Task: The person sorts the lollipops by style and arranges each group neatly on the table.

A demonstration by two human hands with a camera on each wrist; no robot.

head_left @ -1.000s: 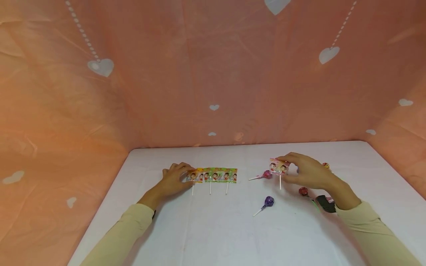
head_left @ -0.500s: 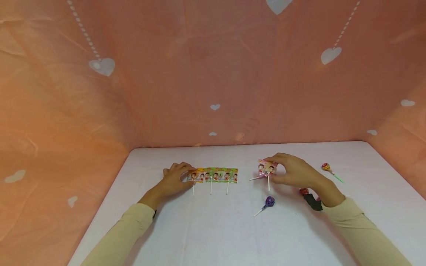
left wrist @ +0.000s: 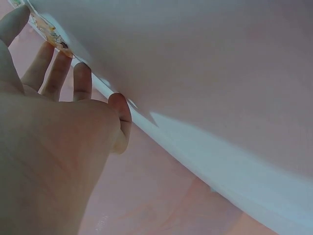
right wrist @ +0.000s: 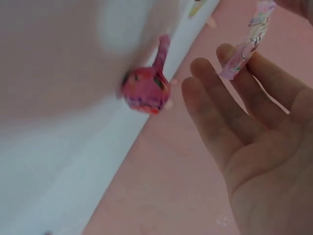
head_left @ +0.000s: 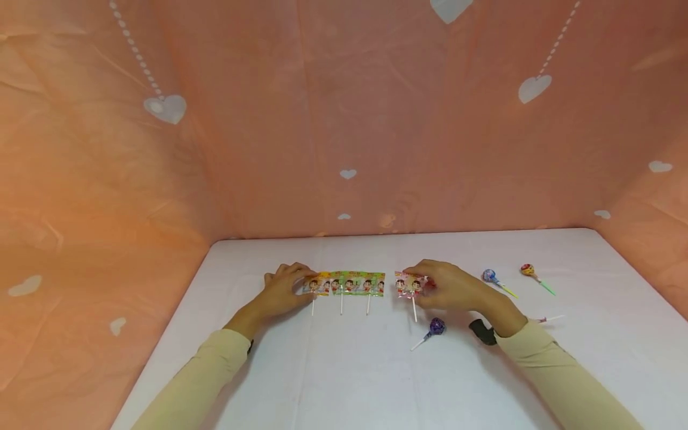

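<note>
A row of three flat wrapped lollipops (head_left: 348,284), one orange and two green, lies on the white table (head_left: 344,370) with sticks pointing toward me. My left hand (head_left: 301,285) rests with straight fingers on the orange wrapper (left wrist: 49,32) at the row's left end. My right hand (head_left: 421,284) pinches a pink-wrapped flat lollipop (head_left: 408,285) just right of the row, its stick pointing down at the table. In the right wrist view the pink wrapper (right wrist: 247,41) sits between my thumb and fingers, and a round pink lollipop (right wrist: 145,90) lies close beside that hand.
A round purple lollipop (head_left: 435,326) lies in front of my right hand. A blue one (head_left: 489,276) and a yellow-red one (head_left: 528,270) lie to the right. A loose stick (head_left: 548,318) shows by my right wrist. Peach cloth walls (head_left: 344,119) enclose the table.
My right hand has carried the pink-wrapped lollipop leftward and lower, to just beside the row. That uncovered the blue lollipop. The left hand has stayed put.
</note>
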